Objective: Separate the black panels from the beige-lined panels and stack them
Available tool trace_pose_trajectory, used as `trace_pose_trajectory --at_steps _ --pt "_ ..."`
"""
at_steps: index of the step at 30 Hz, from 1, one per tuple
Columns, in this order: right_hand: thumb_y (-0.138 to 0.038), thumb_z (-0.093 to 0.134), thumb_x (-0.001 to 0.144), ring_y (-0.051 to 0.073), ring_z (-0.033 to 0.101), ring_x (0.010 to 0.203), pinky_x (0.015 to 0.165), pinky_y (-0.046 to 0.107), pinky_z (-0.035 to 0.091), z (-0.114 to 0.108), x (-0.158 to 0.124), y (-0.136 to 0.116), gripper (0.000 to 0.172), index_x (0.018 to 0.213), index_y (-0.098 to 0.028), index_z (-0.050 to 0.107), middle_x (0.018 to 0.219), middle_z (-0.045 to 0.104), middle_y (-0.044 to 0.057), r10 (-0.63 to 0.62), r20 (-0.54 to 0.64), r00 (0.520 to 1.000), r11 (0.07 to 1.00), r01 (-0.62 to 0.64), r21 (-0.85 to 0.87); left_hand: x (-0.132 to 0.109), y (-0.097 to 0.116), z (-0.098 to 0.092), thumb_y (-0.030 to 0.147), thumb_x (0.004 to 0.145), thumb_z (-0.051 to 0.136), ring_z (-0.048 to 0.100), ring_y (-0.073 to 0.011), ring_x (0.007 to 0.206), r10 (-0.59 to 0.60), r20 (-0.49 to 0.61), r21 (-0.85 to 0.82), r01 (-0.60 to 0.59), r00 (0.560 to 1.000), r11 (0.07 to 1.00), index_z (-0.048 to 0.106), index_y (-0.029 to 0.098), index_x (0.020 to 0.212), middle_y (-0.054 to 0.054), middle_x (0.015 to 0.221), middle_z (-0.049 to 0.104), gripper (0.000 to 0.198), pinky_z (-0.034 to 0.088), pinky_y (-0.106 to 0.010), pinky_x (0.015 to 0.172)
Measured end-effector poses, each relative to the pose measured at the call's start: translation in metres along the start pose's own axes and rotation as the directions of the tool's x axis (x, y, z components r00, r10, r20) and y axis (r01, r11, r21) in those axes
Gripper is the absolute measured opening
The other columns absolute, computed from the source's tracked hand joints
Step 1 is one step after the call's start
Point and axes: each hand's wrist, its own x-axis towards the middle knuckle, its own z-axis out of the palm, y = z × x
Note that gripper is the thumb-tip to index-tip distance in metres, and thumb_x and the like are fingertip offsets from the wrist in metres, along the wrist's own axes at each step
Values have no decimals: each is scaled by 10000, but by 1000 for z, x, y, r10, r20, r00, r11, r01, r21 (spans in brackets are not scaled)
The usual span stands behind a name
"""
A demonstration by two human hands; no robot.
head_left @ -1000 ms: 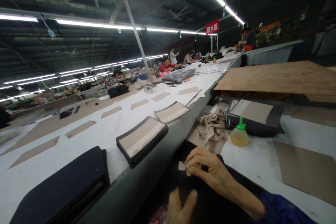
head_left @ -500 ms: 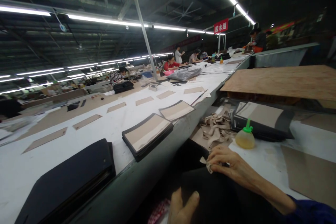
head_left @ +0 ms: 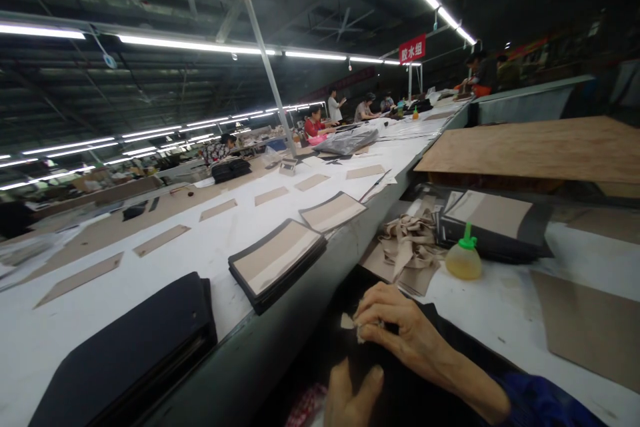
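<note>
My right hand (head_left: 403,327) is closed around a small crumpled beige fabric scrap (head_left: 347,321), its pale end poking out past the fingertips. Below it, at the bottom edge, my left hand (head_left: 350,400) shows a finger and thumb held apart with nothing between them; the rest is cut off. Both hands are above dark cloth (head_left: 320,347) in the gap between two work surfaces. Just beyond my right hand lies a tangled heap of beige fabric strips (head_left: 411,240). A squeeze bottle (head_left: 464,260) with a green nozzle and yellowish liquid stands beside the heap.
Left, a long white table (head_left: 165,293) carries a stack of dark panels (head_left: 135,340), a stack of beige-faced panels (head_left: 277,257) and several beige pieces. Right are more panels (head_left: 493,223), a beige sheet (head_left: 590,320) and a wooden board (head_left: 530,150). Co-workers (head_left: 316,125) sit farther along.
My right hand has moved left and closer to my left hand, carrying the beige fabric scrap away from the strip heap. The left hand keeps nearly the same pose. The view has shifted slightly.
</note>
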Motion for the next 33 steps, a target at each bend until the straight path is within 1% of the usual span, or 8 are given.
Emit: trace_pose_trajectory --at_steps 7,11,14,17,20,25,29,33 --pt "-442 543 909 222 586 908 861 396 438 -48 -16 39 302 779 -230 715 859 697 54 77 175 982 972 -35 -234 3 -8 -3 500 549 805 571 -356 1121 -41 43 -268 51 998 962 650 89 1080 -155 1094 677 689 434 -400 987" --pt "-564 530 868 283 609 978 857 453 485 -85 -32 68 387 849 -246 751 1012 695 98 202 51 978 905 -166 -392 1 -7 -12 474 529 831 604 -348 1081 -84 -11 -388 73 996 919 653 100 1055 -155 1052 692 670 456 -411 968" --pt "-615 524 844 322 556 1134 947 482 463 -95 -36 68 430 944 -264 752 1228 613 109 220 -81 972 891 -234 -389 -2 -2 -16 457 527 837 621 -345 1052 -67 -23 -450 50 997 892 661 110 1039 -141 1003 708 643 462 -425 962" --pt "-593 543 844 314 572 1120 930 455 489 -90 -28 50 399 986 -278 743 1222 615 98 183 -153 971 916 -225 -331 -3 1 -17 460 530 832 614 -347 1064 -60 -49 -428 33 997 903 672 118 1025 -129 998 713 622 460 -420 964" --pt "-532 575 853 264 624 986 839 386 530 -76 -12 23 326 968 -277 742 1056 664 86 105 -177 979 957 -148 -249 -4 1 -16 465 545 822 576 -347 1123 -42 -98 -315 9 994 949 677 111 1031 -135 1066 697 618 438 -397 991" --pt "-426 558 903 183 604 834 731 299 514 -45 10 -11 237 909 -261 727 885 637 58 -38 19 999 986 41 -162 -3 2 -13 480 594 779 538 -352 1164 26 -65 -144 -35 998 989 674 112 1077 -132 1126 676 616 413 -389 1007" --pt "-388 536 924 183 566 848 749 307 486 -22 14 -12 233 842 -231 687 871 621 57 -80 107 991 974 101 -203 -2 4 -10 491 623 741 546 -352 1138 91 27 -99 -87 996 991 688 121 1075 -115 1124 676 586 407 -380 1006" --pt "-332 469 954 198 545 832 755 340 465 -8 12 -6 256 783 -209 616 847 619 61 -95 77 992 967 110 -228 -1 5 -10 456 645 723 540 -346 1139 87 4 -41 -87 996 995 673 121 1119 -106 1117 676 583 392 -377 1013"
